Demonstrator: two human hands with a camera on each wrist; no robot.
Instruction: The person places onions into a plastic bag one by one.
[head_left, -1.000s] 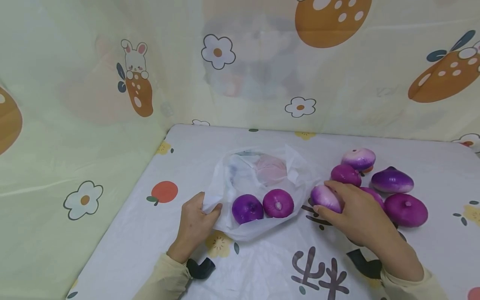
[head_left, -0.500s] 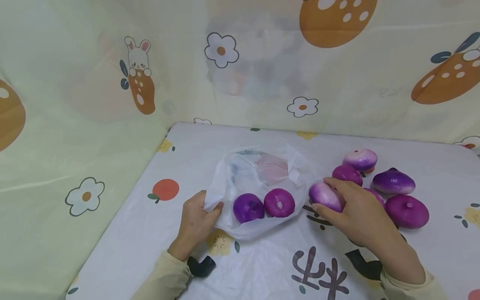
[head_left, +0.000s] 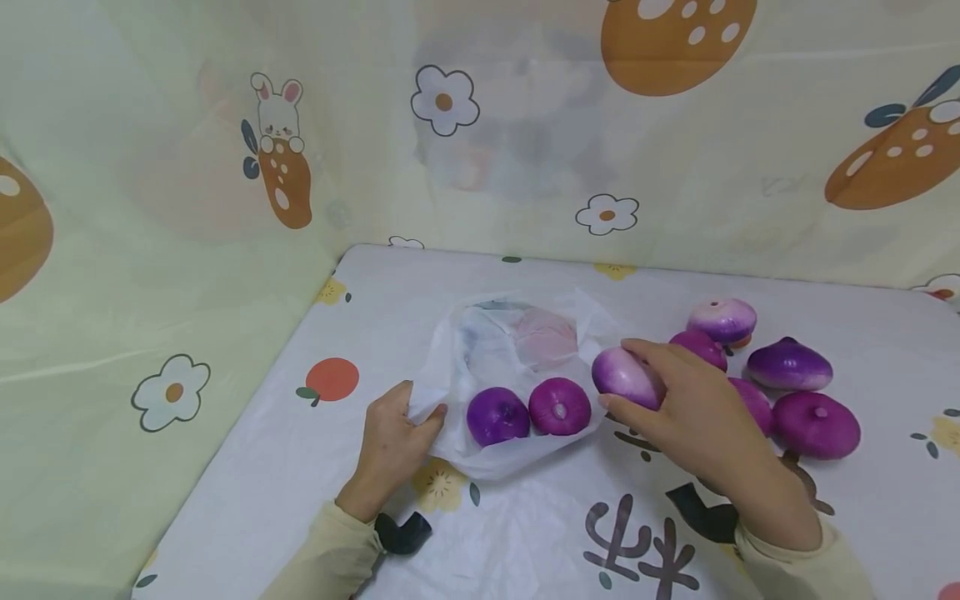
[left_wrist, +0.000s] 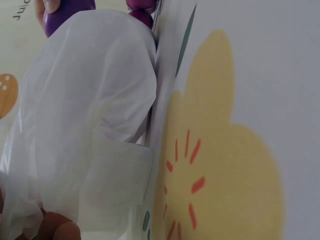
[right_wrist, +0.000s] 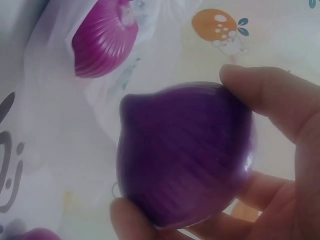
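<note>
My left hand (head_left: 393, 446) pinches the left edge of a thin white plastic bag (head_left: 491, 467) that lies with its mouth spread. Inside the bag, a dark purple onion (head_left: 497, 417) and a magenta onion (head_left: 560, 407) sit side by side near the front. Fingers and thumb of my right hand (head_left: 701, 425) grip a purple-and-white onion (head_left: 626, 377) just off the table, at the bag's right rim. The right wrist view shows this onion's dark purple side (right_wrist: 185, 155). Behind the two bagged onions, a pinkish patch (head_left: 547, 337) is too veiled by plastic to identify.
Right of the bag lie several more onions: a pale-topped one (head_left: 722, 320) at the back, a dark purple one (head_left: 790, 364) and a magenta one (head_left: 816, 425) among them. A printed white cloth (head_left: 285, 492) covers the table; patterned curtains (head_left: 517, 167) stand behind and at left.
My right hand has lifted the purple-and-white onion slightly and carried it left, away from the loose onions to the bag's rim. The left hand keeps its hold on the bag.
</note>
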